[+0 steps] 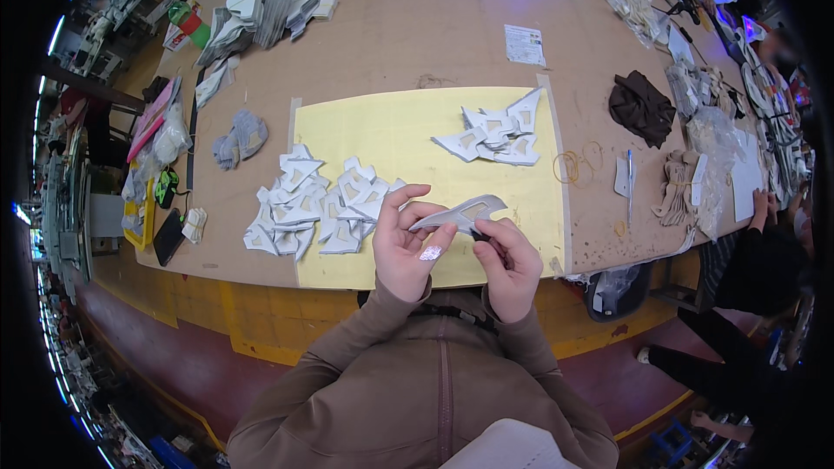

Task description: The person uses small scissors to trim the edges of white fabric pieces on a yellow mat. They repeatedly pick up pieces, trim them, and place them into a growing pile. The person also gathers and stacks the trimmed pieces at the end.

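Note:
Close to the table's near edge, a light grey cut piece (458, 214) with a tan window-like patch is bent in my two hands. My left hand (406, 239) pinches its left end between thumb and fingers; a shiny silvery patch shows on the thumb. At the right end, the fingers of my right hand (511, 267) close on the piece, and a small dark thing (478, 234) pokes out among them, too hidden to name. A large heap of similar grey pieces (300, 200) lies left of my hands. A smaller pile (495, 135) sits farther off to the right.
Under my hands is a yellow sheet (365, 122) taped on the brown table (417, 26). Dark cloth (641, 108), a blue pen (630, 178) and bundled strips (676, 187) lie right. At left are crumpled grey cloth (241, 139), a phone (169, 236) and a green bottle (189, 24).

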Demonstrator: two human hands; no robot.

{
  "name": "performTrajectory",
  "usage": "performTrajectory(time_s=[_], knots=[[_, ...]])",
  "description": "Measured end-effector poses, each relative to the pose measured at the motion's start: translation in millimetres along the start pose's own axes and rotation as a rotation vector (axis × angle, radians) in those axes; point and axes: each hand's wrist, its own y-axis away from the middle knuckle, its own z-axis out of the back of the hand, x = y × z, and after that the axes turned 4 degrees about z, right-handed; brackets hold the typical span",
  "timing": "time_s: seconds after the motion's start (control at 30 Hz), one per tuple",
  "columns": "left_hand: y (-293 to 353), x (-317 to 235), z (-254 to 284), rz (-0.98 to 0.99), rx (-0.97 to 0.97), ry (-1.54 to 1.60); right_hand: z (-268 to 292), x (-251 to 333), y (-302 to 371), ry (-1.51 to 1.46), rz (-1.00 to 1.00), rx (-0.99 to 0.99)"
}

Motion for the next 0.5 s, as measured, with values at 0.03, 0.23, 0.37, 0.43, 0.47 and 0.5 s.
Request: performTrajectory(time_s=[0.03, 0.23, 0.37, 0.43, 0.47, 0.5], knots=[[0.0, 0.6, -0.3, -0.002, 0.002, -0.003, -1.7, 4.1, -1.5, 0.038, 0.008, 0.007], [2.3, 1.2, -2.0, -0.008, 0.013, -0.022, -4.2, 7.1, -6.2, 0.190, 0.087, 0.000], [3.2, 0.4, -4.5, -0.023, -0.002, -0.043, -4.6, 4.5, -6.1, 0.223, 0.119, 0.003], [3.5, 2.9, -4.2, -0.053, 0.002, -0.080, -6.0, 3.1, -6.1, 0.241, 0.142, -0.004], [3.4, 3.8, -4.2, -0.068, 0.004, -0.099, -6.3, 2.8, -6.2, 0.250, 0.153, -0.007], [3.2, 4.0, -4.7, -0.069, 0.002, -0.099, -6.2, 2.7, -6.8, 0.253, 0.146, -0.005]])
